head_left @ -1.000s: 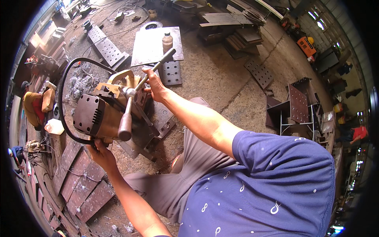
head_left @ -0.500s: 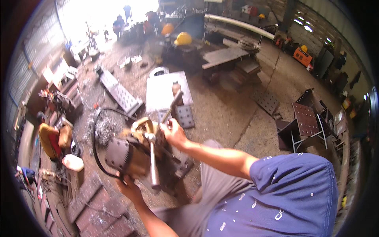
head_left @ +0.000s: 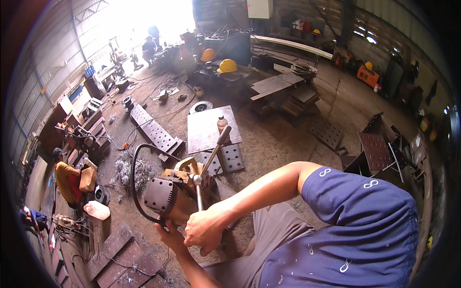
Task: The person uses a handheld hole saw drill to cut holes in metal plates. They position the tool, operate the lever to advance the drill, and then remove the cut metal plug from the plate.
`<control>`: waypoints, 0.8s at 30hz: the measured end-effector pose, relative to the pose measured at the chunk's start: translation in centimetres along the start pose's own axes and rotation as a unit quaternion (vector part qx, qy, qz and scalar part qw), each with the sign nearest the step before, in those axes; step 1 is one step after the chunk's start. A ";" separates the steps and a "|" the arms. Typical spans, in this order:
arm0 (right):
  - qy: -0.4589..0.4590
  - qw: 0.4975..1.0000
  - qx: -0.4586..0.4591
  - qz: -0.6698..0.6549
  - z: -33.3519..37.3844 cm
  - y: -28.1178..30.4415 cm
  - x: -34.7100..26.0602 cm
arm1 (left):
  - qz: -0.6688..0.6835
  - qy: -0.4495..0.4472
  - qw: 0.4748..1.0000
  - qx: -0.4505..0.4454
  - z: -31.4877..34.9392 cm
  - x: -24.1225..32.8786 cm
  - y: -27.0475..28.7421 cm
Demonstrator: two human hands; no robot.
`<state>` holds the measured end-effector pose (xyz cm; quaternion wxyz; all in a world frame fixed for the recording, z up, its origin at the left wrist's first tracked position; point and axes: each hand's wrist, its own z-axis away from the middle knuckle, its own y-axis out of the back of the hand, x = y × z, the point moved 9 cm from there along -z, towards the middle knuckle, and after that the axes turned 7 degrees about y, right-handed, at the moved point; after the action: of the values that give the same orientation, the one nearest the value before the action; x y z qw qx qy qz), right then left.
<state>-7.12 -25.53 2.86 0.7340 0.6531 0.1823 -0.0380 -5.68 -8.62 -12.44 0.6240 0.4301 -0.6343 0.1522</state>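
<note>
1 broad brown floor (head_left: 283,144) carries most things in this workshop, which runs from a very bright opening (head_left: 144,24) at the far side to an orange box-shaped unit (head_left: 368,76) by the right wall. On the floor lies a pale metal sheet (head_left: 204,129); a bottle (head_left: 222,126) stands near its right edge, and 2 perforated plates (head_left: 234,158) lie along its near edge. Beyond its far edge, a yellow helmet (head_left: 227,66) rests among dark things. Toward the floor's left edge are a person in yellow (head_left: 67,177) and a whitish jug (head_left: 96,210). The drilling machine (head_left: 161,194) is before the person's knees, nearer than the sheet, with metal shavings (head_left: 132,173) to its left; what lies directly under it is mostly hidden. The left hand (head_left: 171,236) touches the lower end of its motor; I cannot tell if those fingers pinch. The right hand (head_left: 205,233) has its fingers folded round the lower handle arm (head_left: 200,199). Compared with 0.5 s ago, this hand has left the upper handle arm (head_left: 217,150), while the left hand stays at the motor.
</note>
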 end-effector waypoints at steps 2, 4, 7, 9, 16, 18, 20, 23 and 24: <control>0.011 0.998 -0.050 0.020 -0.5 -0.4 -0.3 | -0.004 -0.014 1.000 0.005 0.9 2.1 0.6; -0.001 0.995 -0.092 0.031 -0.6 -0.7 -0.3 | 0.009 -0.028 1.000 0.008 0.7 0.9 0.4; -0.002 0.992 -0.113 0.054 -0.7 -1.0 -0.4 | 0.052 -0.012 0.999 -0.001 0.9 1.6 0.2; -0.005 0.992 -0.116 0.053 -0.6 -1.0 -0.3 | 0.032 -0.039 0.999 0.004 0.9 2.2 0.2; 0.020 0.981 -0.180 0.071 -1.5 -2.5 -0.1 | -0.019 -0.083 0.996 0.003 0.8 1.3 0.7; 0.029 0.979 -0.195 0.051 -1.3 -2.4 -0.3 | -0.021 -0.070 0.997 -0.016 0.9 2.4 0.8; 0.019 0.978 -0.202 0.054 -1.2 -2.1 -0.5 | -0.020 -0.077 0.997 -0.023 0.9 3.6 1.1; 0.037 0.978 -0.199 0.058 -1.3 -1.7 -1.1 | -0.013 -0.106 0.994 -0.018 1.0 4.8 1.7; 0.041 0.976 -0.208 0.058 -1.4 -1.7 -1.3 | -0.003 -0.108 0.994 -0.016 1.0 4.8 1.8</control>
<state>-9.10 -24.67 1.52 0.8469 0.4964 0.1776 0.0699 -6.99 -9.97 -7.60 0.5590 0.4359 -0.6993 0.0924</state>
